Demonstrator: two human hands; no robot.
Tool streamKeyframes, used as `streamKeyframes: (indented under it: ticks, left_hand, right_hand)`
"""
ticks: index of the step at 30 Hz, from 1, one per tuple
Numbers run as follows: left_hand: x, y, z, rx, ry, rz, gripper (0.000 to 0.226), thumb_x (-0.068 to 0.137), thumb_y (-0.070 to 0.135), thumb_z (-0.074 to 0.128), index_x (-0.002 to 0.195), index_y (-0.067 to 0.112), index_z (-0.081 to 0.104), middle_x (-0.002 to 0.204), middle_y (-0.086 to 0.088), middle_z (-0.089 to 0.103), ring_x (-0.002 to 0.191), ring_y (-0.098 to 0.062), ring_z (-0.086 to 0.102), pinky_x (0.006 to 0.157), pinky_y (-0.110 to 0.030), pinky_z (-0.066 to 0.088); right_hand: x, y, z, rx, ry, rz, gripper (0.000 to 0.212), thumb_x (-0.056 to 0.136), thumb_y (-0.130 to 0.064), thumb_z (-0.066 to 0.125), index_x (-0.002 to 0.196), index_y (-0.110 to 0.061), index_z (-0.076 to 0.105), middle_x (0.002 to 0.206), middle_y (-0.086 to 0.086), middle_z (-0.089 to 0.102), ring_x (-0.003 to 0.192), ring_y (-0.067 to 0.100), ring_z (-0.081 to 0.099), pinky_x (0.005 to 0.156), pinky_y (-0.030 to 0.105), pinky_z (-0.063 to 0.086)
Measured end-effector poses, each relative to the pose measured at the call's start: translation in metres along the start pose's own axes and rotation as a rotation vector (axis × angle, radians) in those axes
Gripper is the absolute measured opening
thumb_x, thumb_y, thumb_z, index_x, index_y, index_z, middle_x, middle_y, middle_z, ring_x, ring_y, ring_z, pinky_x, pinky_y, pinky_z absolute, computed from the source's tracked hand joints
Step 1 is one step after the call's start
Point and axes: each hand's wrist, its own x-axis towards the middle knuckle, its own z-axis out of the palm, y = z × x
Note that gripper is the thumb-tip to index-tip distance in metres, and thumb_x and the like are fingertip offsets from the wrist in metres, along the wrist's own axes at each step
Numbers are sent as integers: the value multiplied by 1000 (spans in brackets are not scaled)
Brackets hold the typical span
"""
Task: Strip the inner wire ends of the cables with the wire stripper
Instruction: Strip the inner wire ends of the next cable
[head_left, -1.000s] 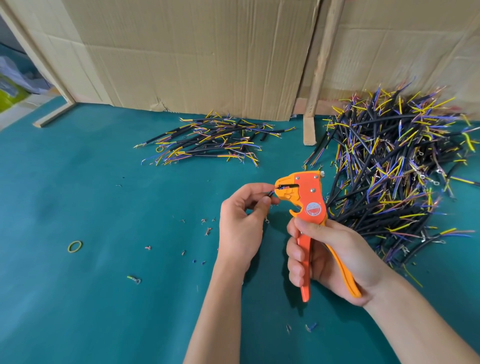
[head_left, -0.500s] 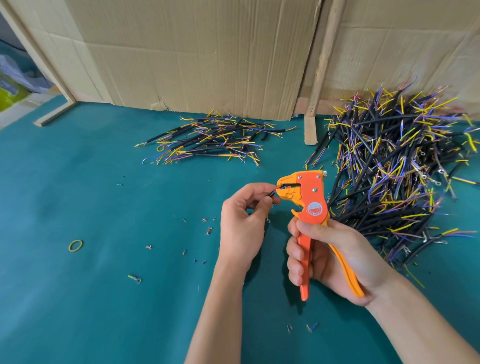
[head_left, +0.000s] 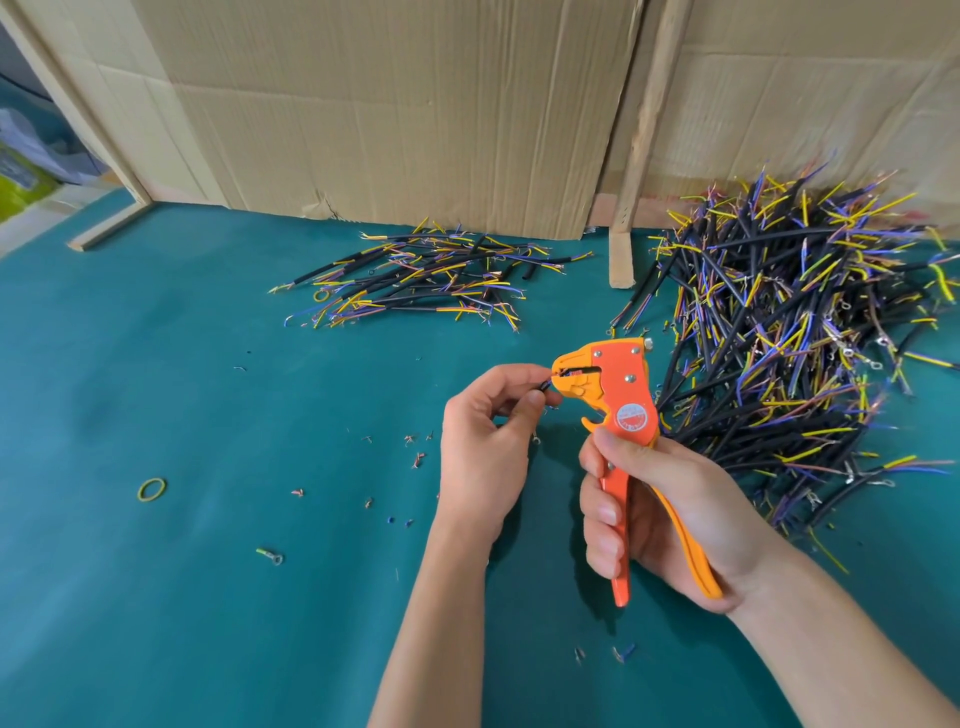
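My right hand (head_left: 654, 509) grips the handles of an orange wire stripper (head_left: 621, 395), its yellow jaws pointing left. My left hand (head_left: 483, 441) pinches a short black cable (head_left: 544, 385) between thumb and forefinger, with the cable's end set into the stripper's jaws. Most of that cable is hidden by my fingers. A big heap of black cables (head_left: 795, 343) with yellow, blue and purple inner wires lies to the right. A smaller, flatter pile of cables (head_left: 426, 280) lies farther back at the centre.
A teal mat (head_left: 182, 545) covers the table, with small insulation scraps (head_left: 415, 457), a yellow rubber band (head_left: 151, 490) and a loose ring terminal (head_left: 271, 555) on it. Cardboard sheets (head_left: 389, 104) and a wooden post (head_left: 631, 197) stand along the back.
The stripper and both hands have barely shifted. The cable end stays in the jaws.
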Motion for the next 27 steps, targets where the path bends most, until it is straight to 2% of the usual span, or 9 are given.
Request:
streamKeyframes:
  ticks: [7, 13, 17, 27]
  left_hand:
    - [-2, 1, 2, 1, -7, -37, 22, 97, 3, 61, 100, 21, 72, 86, 1, 77, 68, -4, 59, 62, -18, 42]
    - [-2, 1, 1, -12, 7, -75, 17, 96, 2, 62, 102, 14, 74, 87, -1, 78, 69, -2, 63, 63, -10, 43]
    - [-1, 1, 1, -4, 23, -56, 20, 96, 2, 63, 99, 17, 75, 86, 0, 78, 69, -3, 63, 62, -12, 43]
    - [-1, -1, 2, -21, 36, -36, 25, 96, 1, 61, 95, 22, 75, 86, 1, 78, 71, -4, 64, 62, -12, 43]
  right_hand:
    - [1, 2, 6, -43, 77, -51, 33, 78, -38, 77, 72, -14, 55, 56, 8, 36, 35, 20, 34, 40, 25, 35]
    - [-1, 1, 4, -13, 9, -51, 35, 76, -31, 83, 82, -10, 56, 62, 13, 44, 45, 25, 45, 47, 34, 42]
    - [-1, 0, 3, -4, -14, -40, 28, 80, -24, 79, 87, -9, 57, 67, 16, 46, 50, 29, 48, 51, 38, 46]
    - [0, 0, 0, -6, -45, -37, 28, 82, -23, 80, 93, -9, 58, 71, 17, 49, 56, 31, 51, 56, 41, 49]
